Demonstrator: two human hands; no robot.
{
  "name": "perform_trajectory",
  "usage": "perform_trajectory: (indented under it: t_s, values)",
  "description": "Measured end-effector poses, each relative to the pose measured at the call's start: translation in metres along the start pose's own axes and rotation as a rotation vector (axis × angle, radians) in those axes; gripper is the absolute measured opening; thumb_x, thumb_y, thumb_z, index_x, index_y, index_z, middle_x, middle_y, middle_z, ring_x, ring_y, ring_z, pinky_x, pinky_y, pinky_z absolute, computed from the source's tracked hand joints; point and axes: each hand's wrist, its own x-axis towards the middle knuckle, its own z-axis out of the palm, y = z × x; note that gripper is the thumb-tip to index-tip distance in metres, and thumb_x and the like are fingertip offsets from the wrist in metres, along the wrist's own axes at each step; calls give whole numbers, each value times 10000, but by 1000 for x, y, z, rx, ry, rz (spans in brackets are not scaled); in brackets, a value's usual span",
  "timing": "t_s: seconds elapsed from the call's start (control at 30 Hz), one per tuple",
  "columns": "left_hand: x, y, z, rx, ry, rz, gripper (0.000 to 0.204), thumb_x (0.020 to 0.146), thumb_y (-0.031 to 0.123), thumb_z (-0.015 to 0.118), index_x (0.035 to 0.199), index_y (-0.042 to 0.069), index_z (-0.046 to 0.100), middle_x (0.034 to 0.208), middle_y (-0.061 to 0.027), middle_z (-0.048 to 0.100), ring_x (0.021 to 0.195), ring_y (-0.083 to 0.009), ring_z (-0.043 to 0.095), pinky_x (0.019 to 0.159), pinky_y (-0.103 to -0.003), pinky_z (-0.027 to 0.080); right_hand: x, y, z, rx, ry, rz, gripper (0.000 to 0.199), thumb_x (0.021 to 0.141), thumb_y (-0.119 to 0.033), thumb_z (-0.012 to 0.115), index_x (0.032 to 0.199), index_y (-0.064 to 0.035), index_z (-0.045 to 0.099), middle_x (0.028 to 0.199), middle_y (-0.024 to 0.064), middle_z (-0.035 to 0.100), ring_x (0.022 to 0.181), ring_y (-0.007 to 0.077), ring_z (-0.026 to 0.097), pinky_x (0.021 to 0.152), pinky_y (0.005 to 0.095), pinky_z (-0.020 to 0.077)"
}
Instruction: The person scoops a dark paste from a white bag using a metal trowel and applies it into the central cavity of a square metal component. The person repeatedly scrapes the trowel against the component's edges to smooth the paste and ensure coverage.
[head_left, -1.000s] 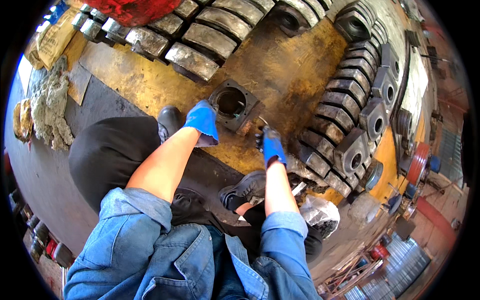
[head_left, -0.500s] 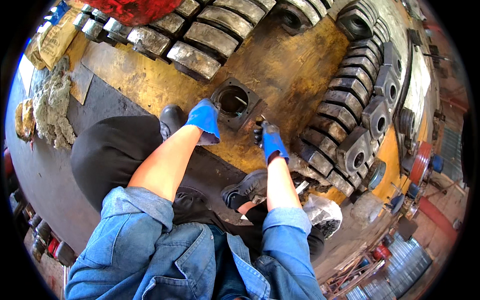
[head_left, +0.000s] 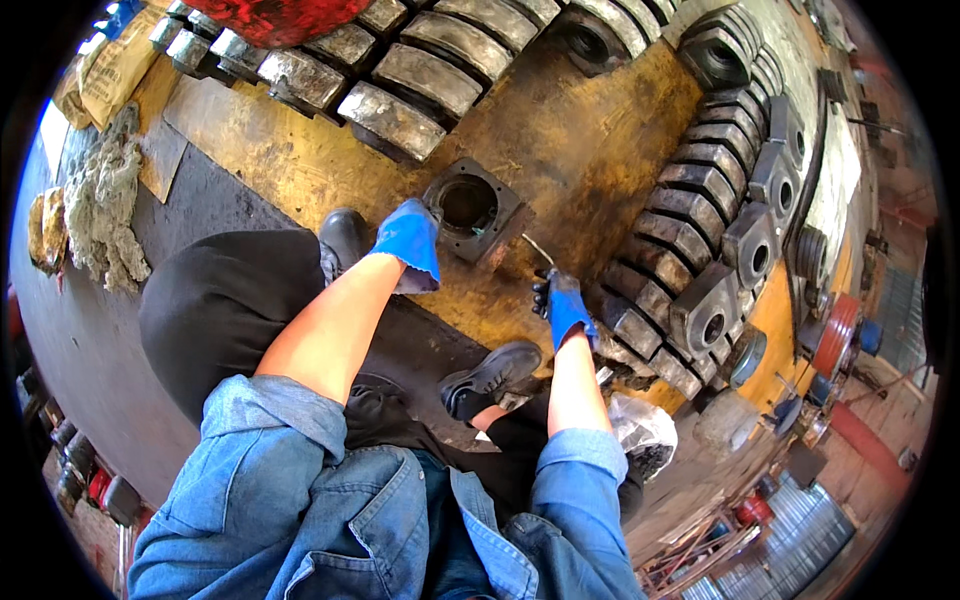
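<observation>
Left hand [head_left: 408,240] rests flat against the square housing [head_left: 472,208] on the yellow floor [head_left: 590,150]. Right hand [head_left: 562,305] is clamped on a thin rod [head_left: 538,251]. Grey blocks [head_left: 700,200] line the floor's right edge.

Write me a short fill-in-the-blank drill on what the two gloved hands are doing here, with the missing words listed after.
1. Both hands wear gloves of the colour ____.
2. The left hand rests at the edge of a square metal housing that has a ____ opening in its middle.
3. The right hand grips a thin metal ____ that points up toward the housing.
4. The housing lies on a worn steel plate painted ____.

Missing words: blue; round; rod; yellow
</observation>
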Motion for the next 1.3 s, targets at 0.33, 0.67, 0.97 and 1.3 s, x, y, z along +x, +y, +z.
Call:
perform_trajectory:
  t_s: [0.33, 0.67, 0.97, 1.3]
  values:
    - [-15, 32, -19, 2, -7, 68, 383, 874, 345, 530, 956, -9, 649, 1023, -249, 622, 1014, -395, 581, 825, -443, 485, 12, 5, -7, 16, -13, -25, 327, 950, -353, 430, 1022, -93, 614, 669, 46, 576, 532, 162, 528, 480, 350, 470]
    - [-12, 2, -14, 150, 17, 170, 355, 756, 219, 581, 1019, -15, 630, 930, -263, 618, 928, -386, 607, 769, -395, 508, -6, -6, 31, 38, -127, -161, 328, 958, -372, 446, 995, -84, 601, 667, 38, 570, 543, 154, 532, 468, 306, 447]
    - [-6, -3, 0, 127, -1, 101, 338, 862, 284, 540, 1001, -6, 642, 1044, -258, 615, 1025, -396, 580, 834, -433, 488, -14, -15, 59, 21, -120, -205, 298, 937, -344, 481, 989, -76, 601, 688, 62, 600, 547, 170, 559, 475, 324, 463]
    - [-15, 32, -29, -82, -85, -153, 328, 853, 271, 552, 993, -10, 646, 1052, -250, 617, 1035, -393, 577, 839, -430, 487, -3, -12, 46, -158, -64, -270, 315, 945, -364, 462, 978, -87, 607, 685, 44, 592, 526, 143, 537, 465, 301, 448]
